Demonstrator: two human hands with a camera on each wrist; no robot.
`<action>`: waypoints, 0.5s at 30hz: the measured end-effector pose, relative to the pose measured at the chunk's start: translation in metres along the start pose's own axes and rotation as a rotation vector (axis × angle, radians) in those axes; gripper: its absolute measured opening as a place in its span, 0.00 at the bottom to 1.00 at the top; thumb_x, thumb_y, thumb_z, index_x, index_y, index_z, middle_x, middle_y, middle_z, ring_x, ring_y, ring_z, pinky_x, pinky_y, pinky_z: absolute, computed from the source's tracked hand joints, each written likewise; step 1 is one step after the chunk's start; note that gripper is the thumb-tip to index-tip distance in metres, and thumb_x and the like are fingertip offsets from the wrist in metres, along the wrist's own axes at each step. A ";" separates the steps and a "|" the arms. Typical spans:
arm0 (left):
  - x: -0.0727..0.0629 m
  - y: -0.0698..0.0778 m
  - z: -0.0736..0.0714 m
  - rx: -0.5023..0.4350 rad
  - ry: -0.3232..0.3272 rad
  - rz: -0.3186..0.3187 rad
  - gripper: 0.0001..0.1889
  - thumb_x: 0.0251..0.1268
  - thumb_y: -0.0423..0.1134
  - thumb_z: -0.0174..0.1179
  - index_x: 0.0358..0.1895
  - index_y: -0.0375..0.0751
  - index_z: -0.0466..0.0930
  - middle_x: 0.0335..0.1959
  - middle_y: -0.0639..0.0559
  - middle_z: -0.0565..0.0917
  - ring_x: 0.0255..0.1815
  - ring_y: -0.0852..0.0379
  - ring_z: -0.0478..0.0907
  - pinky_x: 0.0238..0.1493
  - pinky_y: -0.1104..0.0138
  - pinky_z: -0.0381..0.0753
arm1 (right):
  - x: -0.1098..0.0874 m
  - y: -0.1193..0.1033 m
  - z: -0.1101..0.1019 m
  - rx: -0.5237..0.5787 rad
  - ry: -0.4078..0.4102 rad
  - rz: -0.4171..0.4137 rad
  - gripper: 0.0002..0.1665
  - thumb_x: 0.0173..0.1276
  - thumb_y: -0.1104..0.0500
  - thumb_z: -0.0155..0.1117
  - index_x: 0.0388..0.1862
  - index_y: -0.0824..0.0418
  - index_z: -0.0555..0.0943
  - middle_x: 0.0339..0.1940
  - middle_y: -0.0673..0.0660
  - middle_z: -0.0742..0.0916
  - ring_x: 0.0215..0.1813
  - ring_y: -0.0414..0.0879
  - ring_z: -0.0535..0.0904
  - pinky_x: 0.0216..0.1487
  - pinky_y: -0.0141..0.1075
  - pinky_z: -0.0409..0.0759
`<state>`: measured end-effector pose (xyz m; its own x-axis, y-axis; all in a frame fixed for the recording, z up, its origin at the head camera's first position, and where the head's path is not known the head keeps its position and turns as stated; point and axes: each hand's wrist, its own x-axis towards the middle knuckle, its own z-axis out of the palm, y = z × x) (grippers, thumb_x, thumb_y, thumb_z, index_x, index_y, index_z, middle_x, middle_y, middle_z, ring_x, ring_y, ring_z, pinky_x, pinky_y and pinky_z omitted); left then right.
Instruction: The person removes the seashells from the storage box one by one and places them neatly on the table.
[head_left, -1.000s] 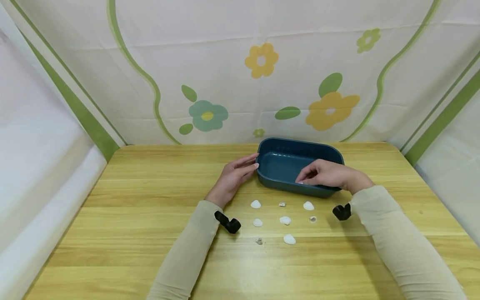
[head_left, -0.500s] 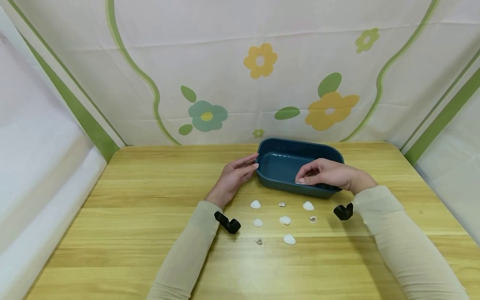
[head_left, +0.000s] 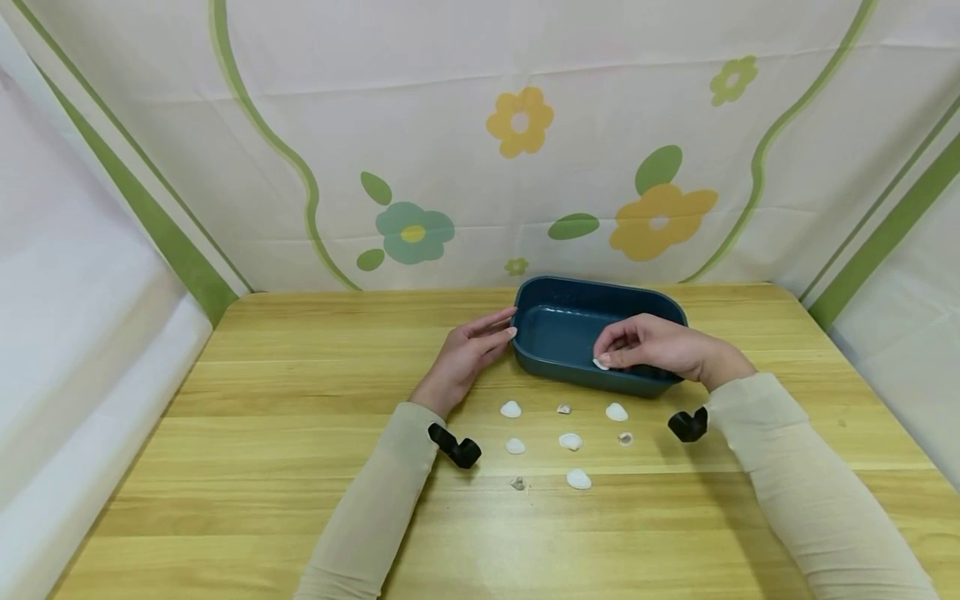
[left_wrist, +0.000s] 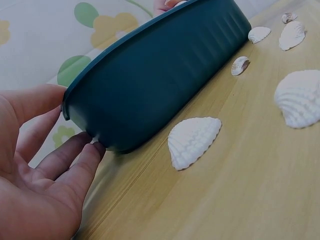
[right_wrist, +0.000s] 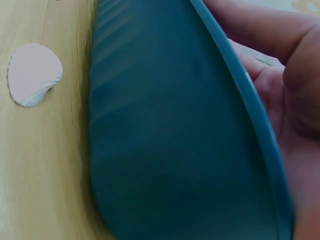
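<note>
A dark teal rectangular bin stands at the back of the table. My left hand touches its left end with fingers extended; in the left wrist view, the fingertips meet the bin's outer wall low down, and the thumb lies near the rim. Over the bin's near side, my right hand pinches a white seashell between thumb and fingers, just above the near rim. In the right wrist view the bin's wall hides the fingertips and that shell.
Several shells lie in rough rows before the bin, among them a white ribbed one, another at the near right and a small greyish one. A patterned cloth hangs behind the wooden table.
My right hand has shifted very slightly, and more of the pinched seashell shows below its fingertips. The left hand, the bin and the shells on the table stay as they were.
</note>
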<state>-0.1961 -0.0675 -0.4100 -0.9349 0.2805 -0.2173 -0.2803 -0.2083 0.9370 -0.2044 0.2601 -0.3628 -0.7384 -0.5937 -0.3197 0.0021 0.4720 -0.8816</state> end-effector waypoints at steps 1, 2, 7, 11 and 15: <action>0.000 0.000 0.000 0.001 -0.001 0.001 0.23 0.77 0.36 0.67 0.72 0.52 0.83 0.77 0.54 0.78 0.78 0.53 0.75 0.81 0.58 0.75 | 0.000 0.000 0.000 0.005 0.005 -0.002 0.14 0.80 0.61 0.68 0.53 0.73 0.84 0.44 0.52 0.89 0.44 0.44 0.83 0.52 0.33 0.88; 0.000 0.000 0.000 0.001 -0.002 0.002 0.23 0.77 0.36 0.67 0.72 0.51 0.83 0.77 0.54 0.78 0.78 0.53 0.75 0.81 0.58 0.75 | -0.001 0.000 0.000 0.010 0.012 -0.002 0.14 0.80 0.61 0.67 0.53 0.73 0.84 0.43 0.52 0.89 0.44 0.44 0.83 0.51 0.34 0.88; 0.001 -0.001 -0.001 0.002 -0.005 0.001 0.23 0.77 0.36 0.67 0.72 0.51 0.83 0.77 0.54 0.78 0.79 0.53 0.75 0.81 0.58 0.75 | -0.003 0.000 0.000 0.031 0.050 -0.019 0.16 0.81 0.59 0.66 0.54 0.73 0.83 0.41 0.54 0.89 0.42 0.48 0.84 0.48 0.38 0.89; 0.002 -0.001 -0.001 0.001 -0.004 0.000 0.23 0.77 0.36 0.68 0.72 0.51 0.84 0.77 0.54 0.78 0.78 0.53 0.75 0.81 0.58 0.75 | -0.005 -0.001 0.000 0.059 0.094 -0.042 0.16 0.82 0.59 0.66 0.54 0.73 0.82 0.41 0.56 0.89 0.42 0.48 0.85 0.47 0.38 0.90; 0.002 -0.001 -0.001 -0.001 -0.002 0.002 0.23 0.77 0.36 0.68 0.71 0.51 0.84 0.76 0.54 0.79 0.78 0.53 0.75 0.81 0.58 0.75 | -0.006 -0.007 0.000 0.072 0.139 -0.086 0.13 0.82 0.60 0.65 0.52 0.71 0.83 0.41 0.57 0.89 0.41 0.49 0.85 0.46 0.39 0.90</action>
<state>-0.1976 -0.0676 -0.4115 -0.9349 0.2824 -0.2149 -0.2787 -0.2093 0.9373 -0.1997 0.2604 -0.3544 -0.8243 -0.5313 -0.1955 -0.0201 0.3725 -0.9278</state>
